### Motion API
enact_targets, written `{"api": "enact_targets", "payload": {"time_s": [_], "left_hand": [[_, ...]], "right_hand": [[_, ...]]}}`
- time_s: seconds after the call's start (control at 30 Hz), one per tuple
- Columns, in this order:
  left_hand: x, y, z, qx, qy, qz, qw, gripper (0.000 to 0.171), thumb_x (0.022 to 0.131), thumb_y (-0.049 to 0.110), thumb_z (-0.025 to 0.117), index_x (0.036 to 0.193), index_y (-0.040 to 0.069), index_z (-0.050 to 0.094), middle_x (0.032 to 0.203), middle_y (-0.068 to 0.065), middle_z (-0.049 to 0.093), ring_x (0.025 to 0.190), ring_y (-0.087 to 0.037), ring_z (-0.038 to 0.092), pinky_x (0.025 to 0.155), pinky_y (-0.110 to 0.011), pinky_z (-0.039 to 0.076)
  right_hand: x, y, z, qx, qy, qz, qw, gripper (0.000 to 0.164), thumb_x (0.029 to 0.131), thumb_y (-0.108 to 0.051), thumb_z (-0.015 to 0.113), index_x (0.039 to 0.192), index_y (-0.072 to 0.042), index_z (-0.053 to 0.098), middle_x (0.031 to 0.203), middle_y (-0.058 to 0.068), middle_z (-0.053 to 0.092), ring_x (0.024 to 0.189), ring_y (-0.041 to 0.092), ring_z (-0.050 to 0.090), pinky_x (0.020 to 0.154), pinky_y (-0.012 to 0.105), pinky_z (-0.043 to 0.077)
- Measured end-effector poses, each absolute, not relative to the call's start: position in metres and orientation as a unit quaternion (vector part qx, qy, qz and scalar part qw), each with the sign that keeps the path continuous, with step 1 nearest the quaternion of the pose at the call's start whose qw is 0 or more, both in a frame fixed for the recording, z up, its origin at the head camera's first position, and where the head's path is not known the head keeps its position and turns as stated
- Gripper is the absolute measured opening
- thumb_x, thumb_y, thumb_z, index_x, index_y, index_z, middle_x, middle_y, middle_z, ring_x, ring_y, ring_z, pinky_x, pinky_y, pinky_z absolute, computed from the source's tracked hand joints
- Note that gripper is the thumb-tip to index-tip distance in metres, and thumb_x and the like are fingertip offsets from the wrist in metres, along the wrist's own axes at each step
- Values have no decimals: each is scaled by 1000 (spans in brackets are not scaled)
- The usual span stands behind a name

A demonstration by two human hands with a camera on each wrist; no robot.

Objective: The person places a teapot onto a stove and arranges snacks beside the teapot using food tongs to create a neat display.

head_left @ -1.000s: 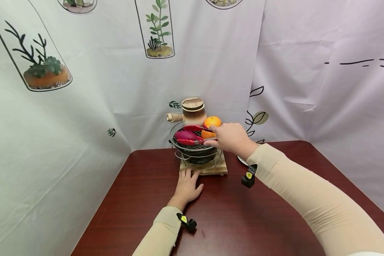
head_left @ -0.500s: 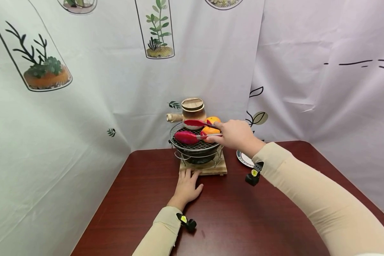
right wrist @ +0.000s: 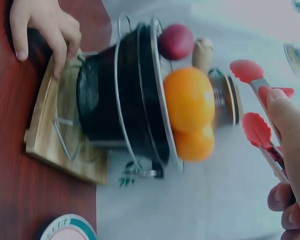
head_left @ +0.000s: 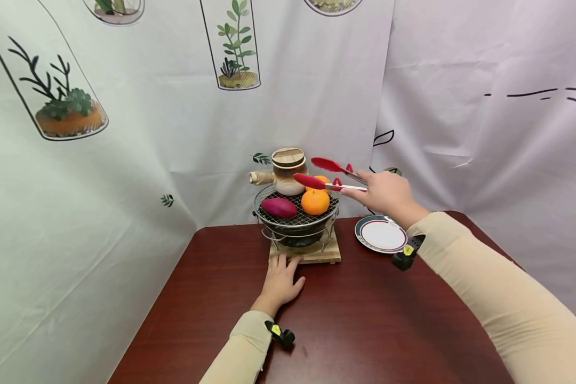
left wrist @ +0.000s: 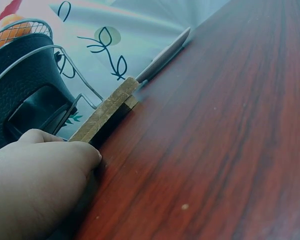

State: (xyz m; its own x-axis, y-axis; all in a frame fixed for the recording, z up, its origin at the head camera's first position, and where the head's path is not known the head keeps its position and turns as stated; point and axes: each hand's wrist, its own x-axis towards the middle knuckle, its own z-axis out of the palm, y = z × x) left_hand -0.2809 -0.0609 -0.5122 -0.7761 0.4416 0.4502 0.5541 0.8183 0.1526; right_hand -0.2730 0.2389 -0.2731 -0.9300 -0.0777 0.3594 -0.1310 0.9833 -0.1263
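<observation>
My right hand (head_left: 389,194) grips red-tipped tongs (head_left: 309,180), their two ends spread apart with nothing between them, above the right side of a small black tabletop grill (head_left: 297,234). On its wire mesh (head_left: 268,196) lie a purple sweet potato (head_left: 279,207) at the front left and two oranges, one in front (head_left: 315,202) and a rear orange (right wrist: 195,145) partly behind the tongs in the head view. My left hand (head_left: 279,282) rests with outstretched fingers at the front edge of the wooden board (head_left: 333,254) under the grill.
A brown and cream clay pot (head_left: 289,181) with a wooden lid and side handle stands at the back of the mesh. Right of the grill, a white plate (head_left: 381,234) with a green rim lies on the dark red table (head_left: 355,320). Patterned cloth (head_left: 173,106) hangs behind.
The tongs were around the sweet potato and have come off it, spread, then risen up and right with my right hand. The sweet potato stays on the mesh. My left hand has kept still.
</observation>
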Motion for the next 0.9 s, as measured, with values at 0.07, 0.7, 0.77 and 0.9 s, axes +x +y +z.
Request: {"api": "enact_targets", "payload": {"time_s": [0.07, 0.7, 0.77, 0.9], "left_hand": [[-281, -61, -512, -269, -931, -143, 203, 53, 88, 34, 70, 137, 17, 59, 133, -17, 47, 129, -38, 37, 111, -57, 29], [-283, -62, -515, -262, -935, -140, 193, 53, 89, 36, 69, 138, 19, 58, 134, -15, 46, 129, -37, 37, 112, -56, 29], [-282, -61, -515, -261, -935, -138, 195, 53, 89, 36, 69, 138, 19, 58, 134, -15, 46, 129, -37, 37, 112, -56, 30], [-282, -60, -515, -262, -934, -139, 198, 52, 90, 35, 69, 137, 19, 58, 134, -15, 46, 129, -37, 37, 111, -56, 30]], "right_hand": [[-273, 251, -275, 43, -979, 79, 185, 93, 84, -85, 45, 152, -21, 48, 123, 24, 66, 103, 39, 63, 67, 55, 52], [-269, 349, -307, -52, -978, 107, 171, 96, 80, -90, 40, 130, -10, 60, 110, 27, 64, 94, 45, 58, 62, 57, 45], [-267, 356, -309, -58, -979, 106, 163, 100, 81, -90, 38, 136, -9, 56, 113, 31, 62, 96, 47, 57, 62, 57, 45], [-263, 368, -314, -68, -980, 105, 155, 103, 82, -88, 39, 142, -5, 51, 115, 34, 59, 95, 48, 56, 60, 55, 45]]}}
